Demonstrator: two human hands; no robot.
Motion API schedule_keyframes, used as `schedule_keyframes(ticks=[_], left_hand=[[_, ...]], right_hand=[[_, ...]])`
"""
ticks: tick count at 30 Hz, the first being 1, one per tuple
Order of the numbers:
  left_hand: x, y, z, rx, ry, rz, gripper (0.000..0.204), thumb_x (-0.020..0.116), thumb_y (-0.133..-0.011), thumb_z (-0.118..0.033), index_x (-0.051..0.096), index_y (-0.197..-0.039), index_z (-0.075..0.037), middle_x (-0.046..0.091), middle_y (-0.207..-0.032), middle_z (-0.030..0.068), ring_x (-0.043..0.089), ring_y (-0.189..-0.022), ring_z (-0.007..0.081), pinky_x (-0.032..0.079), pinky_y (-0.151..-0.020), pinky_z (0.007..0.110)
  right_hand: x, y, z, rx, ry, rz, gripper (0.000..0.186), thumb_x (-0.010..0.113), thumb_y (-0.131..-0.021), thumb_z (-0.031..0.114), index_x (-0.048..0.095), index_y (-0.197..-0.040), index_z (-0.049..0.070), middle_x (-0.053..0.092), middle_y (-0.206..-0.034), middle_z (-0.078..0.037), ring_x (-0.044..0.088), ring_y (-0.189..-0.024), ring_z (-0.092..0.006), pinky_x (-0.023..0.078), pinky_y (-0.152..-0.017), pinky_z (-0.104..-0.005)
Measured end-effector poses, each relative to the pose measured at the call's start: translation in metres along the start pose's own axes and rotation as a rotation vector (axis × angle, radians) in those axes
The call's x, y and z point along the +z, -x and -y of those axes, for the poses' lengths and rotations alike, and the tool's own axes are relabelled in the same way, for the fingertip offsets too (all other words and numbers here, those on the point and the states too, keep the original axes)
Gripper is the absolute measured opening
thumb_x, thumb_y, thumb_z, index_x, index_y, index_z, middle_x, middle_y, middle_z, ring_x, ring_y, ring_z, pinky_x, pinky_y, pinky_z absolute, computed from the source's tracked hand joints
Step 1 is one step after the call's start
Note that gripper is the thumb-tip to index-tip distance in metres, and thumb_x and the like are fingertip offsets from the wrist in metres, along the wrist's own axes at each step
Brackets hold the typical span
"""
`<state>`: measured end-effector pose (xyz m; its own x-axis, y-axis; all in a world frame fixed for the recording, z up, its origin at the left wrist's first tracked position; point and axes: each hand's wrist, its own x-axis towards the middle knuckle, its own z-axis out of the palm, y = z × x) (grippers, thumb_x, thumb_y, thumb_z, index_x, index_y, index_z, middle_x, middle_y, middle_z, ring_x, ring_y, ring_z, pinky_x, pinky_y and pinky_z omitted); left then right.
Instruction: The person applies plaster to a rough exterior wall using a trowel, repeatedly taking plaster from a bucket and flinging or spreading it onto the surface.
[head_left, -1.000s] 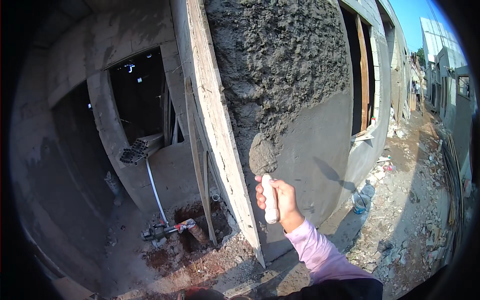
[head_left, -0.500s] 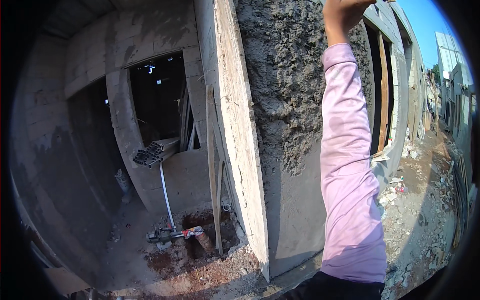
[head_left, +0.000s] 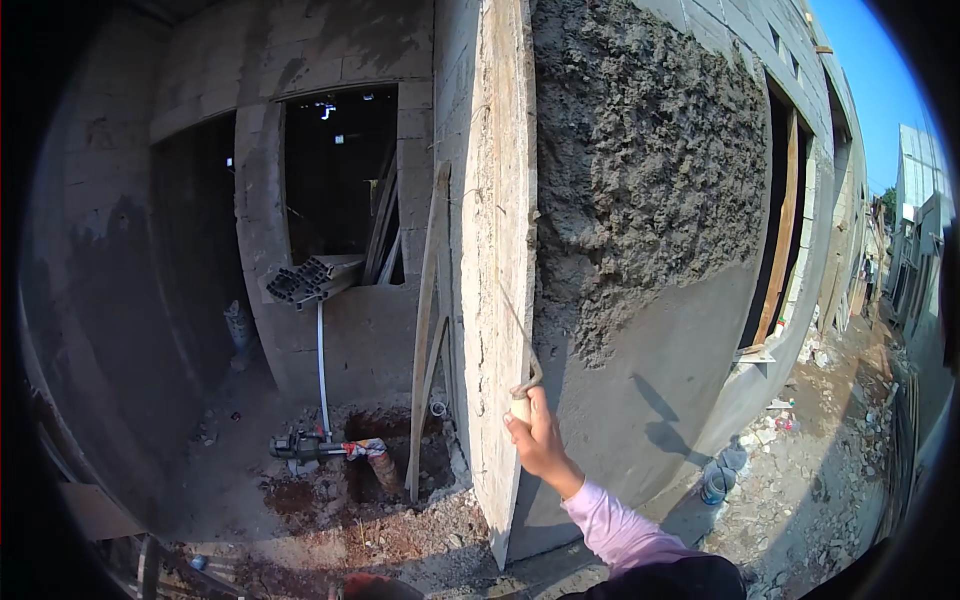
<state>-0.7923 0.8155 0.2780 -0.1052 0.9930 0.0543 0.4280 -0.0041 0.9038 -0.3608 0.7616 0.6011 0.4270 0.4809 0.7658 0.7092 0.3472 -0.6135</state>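
Observation:
My right hand (head_left: pixel 545 445) is closed round the pale handle of a trowel (head_left: pixel 520 404), in front of the lower part of an upright pale board (head_left: pixel 485 380) at the wall's corner. The trowel's bent metal neck points up, and its blade appears as a thin line, nearly edge-on against the board's edge. Right of the board, rough wet mortar (head_left: pixel 640 150) covers the upper wall, above a smoother grey plaster surface (head_left: pixel 630 400). A shadow of the arm and tool falls on that plaster. My left hand is out of view.
At left, a pump (head_left: pixel 300 446) with a white pipe (head_left: pixel 323 370) stands by a dug hole. Wooden props (head_left: pixel 425 340) lean near the board. Grey metal profiles (head_left: pixel 305 280) jut from a window opening. A bucket (head_left: pixel 716 485) sits on the rubble-strewn ground at right.
My right arm has come down from high at the upper right to beside the board's lower part. The view has shifted, and more of the rough mortar shows.

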Motion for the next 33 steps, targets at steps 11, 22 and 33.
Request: schedule_keyframes(ticks=[11,22,33], left_hand=[[0.096,0.03,0.017,0.219,0.152,0.666,0.067,0.059,-0.089,-0.007,0.029,-0.149,-0.007,0.043,-0.145,0.0144,0.05,-0.121,0.0337,0.049,-0.09,0.044],[0.078,0.079,-0.156,0.599,0.194,0.582,0.015,0.058,-0.063,-0.003,0.046,-0.07,0.002,0.045,-0.058,0.0072,0.042,-0.057,0.0104,0.036,-0.051,0.031],[0.063,0.072,-0.167,0.641,0.218,0.557,0.013,0.059,-0.067,0.0,0.047,-0.072,0.002,0.043,-0.056,0.0117,0.043,-0.052,0.0134,0.038,-0.051,0.032]], right_hand=[[0.042,0.354,-0.079,1.48,-0.536,0.58,0.033,0.055,-0.092,0.035,0.061,-0.081,0.004,0.06,-0.069,-0.005,0.059,-0.058,-0.0179,0.047,-0.048,-0.0345],[-0.015,0.322,-0.028,0.099,0.549,1.29,0.024,0.06,-0.071,0.01,0.066,-0.086,-0.008,0.068,-0.089,-0.022,0.069,-0.087,-0.0363,0.055,-0.071,-0.0457],[-0.056,0.274,0.007,0.251,0.677,1.199,0.024,0.064,-0.073,0.012,0.069,-0.089,-0.005,0.069,-0.091,-0.025,0.07,-0.086,-0.04,0.055,-0.073,-0.0472]])
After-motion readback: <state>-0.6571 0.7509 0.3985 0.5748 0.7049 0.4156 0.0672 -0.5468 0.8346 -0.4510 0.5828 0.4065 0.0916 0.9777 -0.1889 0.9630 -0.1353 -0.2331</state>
